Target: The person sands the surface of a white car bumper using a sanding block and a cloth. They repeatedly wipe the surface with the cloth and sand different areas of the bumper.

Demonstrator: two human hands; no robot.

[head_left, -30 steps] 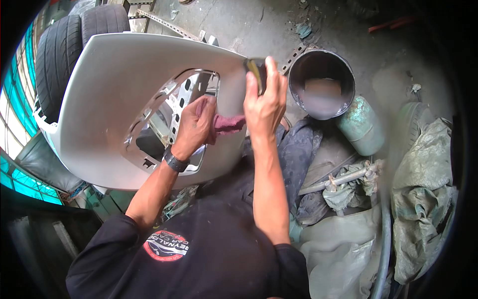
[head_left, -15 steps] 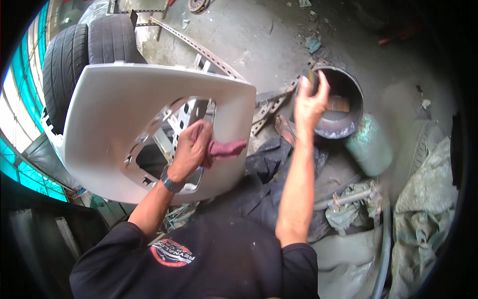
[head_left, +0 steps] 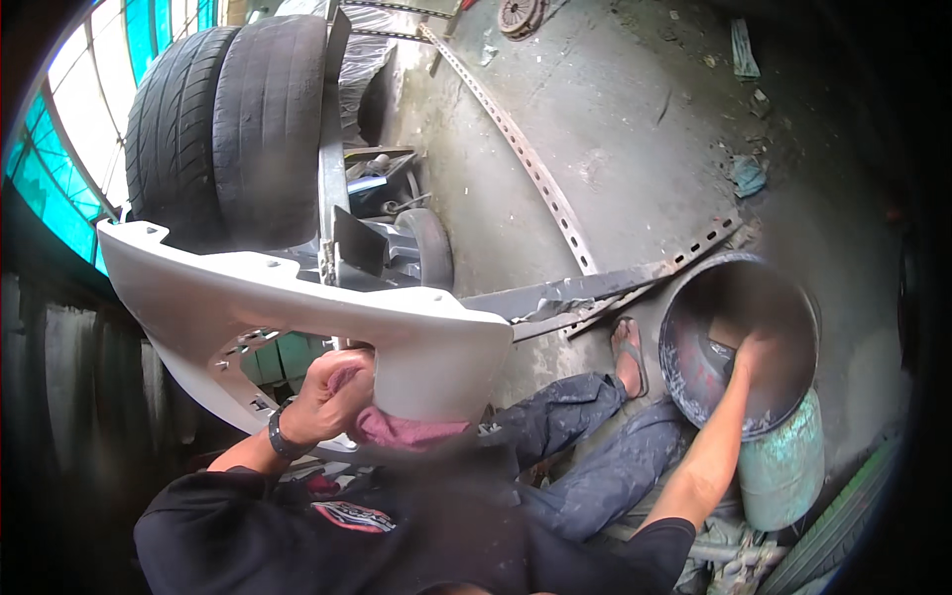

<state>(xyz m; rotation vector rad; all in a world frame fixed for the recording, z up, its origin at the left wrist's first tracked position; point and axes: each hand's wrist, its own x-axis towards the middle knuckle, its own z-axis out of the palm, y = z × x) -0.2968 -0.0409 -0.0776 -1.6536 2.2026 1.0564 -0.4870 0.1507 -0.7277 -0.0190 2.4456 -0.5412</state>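
Note:
My left hand [head_left: 332, 395] is closed around a dusky pink cloth [head_left: 412, 429], whose loose end hangs out to the right. It is at the cut-out of a pale grey car bumper panel [head_left: 441, 362]. My right hand [head_left: 756, 359] reaches down into a dark bucket [head_left: 684, 387] on the right. A dark blur covers its fingers, so whether they hold anything cannot be seen. Beside that hand, inside the bucket, shows a small brown block [head_left: 729, 332].
Two tyres [head_left: 268, 129] stand behind the panel at the left. Perforated metal bars [head_left: 526, 149] cross the floor ahead. A worn green cylinder [head_left: 783, 476] lies by the bucket, near another tyre [head_left: 843, 526]. My sandalled foot [head_left: 628, 357] is left of the bucket.
My right hand, which held a small dark pad above the bucket, has gone down into it. My left hand keeps the cloth. The view has shifted, and the panel appears more edge-on.

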